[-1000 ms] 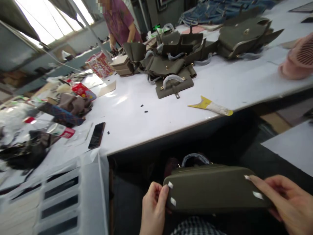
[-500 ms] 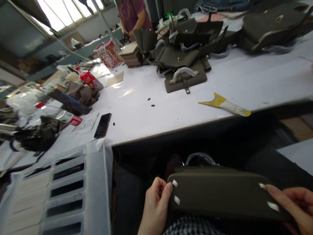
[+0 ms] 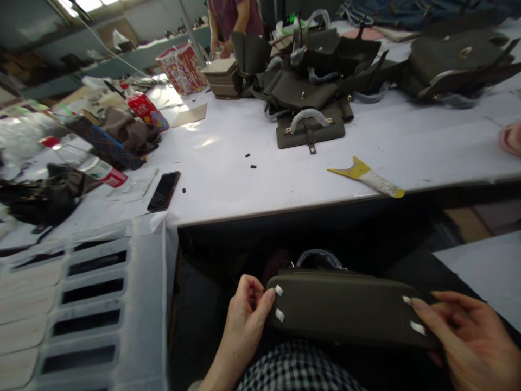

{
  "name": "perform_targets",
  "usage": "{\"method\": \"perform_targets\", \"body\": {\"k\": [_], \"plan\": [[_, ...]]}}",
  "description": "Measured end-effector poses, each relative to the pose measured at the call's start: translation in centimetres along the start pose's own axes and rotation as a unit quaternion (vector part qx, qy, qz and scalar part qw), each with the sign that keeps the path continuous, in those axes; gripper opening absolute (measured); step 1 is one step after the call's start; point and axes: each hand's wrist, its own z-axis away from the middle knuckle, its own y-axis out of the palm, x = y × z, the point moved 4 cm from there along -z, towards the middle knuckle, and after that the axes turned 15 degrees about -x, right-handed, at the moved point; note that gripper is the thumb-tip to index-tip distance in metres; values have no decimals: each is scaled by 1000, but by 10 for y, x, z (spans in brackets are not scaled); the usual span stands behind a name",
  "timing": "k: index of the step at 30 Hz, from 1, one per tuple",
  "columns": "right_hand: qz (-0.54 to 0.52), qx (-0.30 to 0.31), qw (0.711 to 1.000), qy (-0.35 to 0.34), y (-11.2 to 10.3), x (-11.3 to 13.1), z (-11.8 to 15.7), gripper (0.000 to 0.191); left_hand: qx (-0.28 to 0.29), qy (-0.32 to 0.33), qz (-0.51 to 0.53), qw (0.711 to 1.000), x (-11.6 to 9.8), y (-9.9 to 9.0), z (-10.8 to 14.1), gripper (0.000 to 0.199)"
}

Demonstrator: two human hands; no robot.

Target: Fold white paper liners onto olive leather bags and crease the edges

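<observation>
A dark olive handbag [image 3: 345, 309] rests over my checked lap, its flat base turned toward me. White tabs show near the base's corners, two at each end. Beyond its far edge rises the bag's handle, wrapped in clear plastic. My left hand [image 3: 248, 309] pinches the left end, thumb beside the upper white tab. At the other end my right hand [image 3: 464, 331] grips the bag, its thumb by the upper right tab; some of its fingers are hidden behind the bag.
Several olive handbags [image 3: 309, 89] lie across the white table [image 3: 228, 184]. A yellow scraper-like tool [image 3: 366, 176] sits near its front edge. A phone [image 3: 164, 191], a plastic bottle [image 3: 87, 163] and a red carton [image 3: 144, 108] are left. A slatted plastic crate [image 3: 142, 271] stands lower left. Behind works another person [image 3: 236, 21].
The view has shifted, so the bag and both hands appear slightly further left. Both hands keep their hold on the bag's ends. A pink object has come into view at the right edge.
</observation>
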Motion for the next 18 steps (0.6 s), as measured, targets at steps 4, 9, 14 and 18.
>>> {"method": "perform_targets", "body": {"k": [4, 9, 14, 18], "plan": [[63, 0, 975, -212, -1, 33, 0, 56, -18, 223, -110, 968, -23, -5, -1, 31], [112, 115, 824, -543, 8, 57, 3, 42, 136, 478, -235, 836, -40, 6, 1, 63], [157, 94, 762, -621, 16, 73, 20, 44, 168, 520, -279, 789, -57, 14, 9, 53], [209, 114, 710, -663, 39, 82, 60, 64, 121, 520, -294, 793, -67, 26, 26, 46]]}}
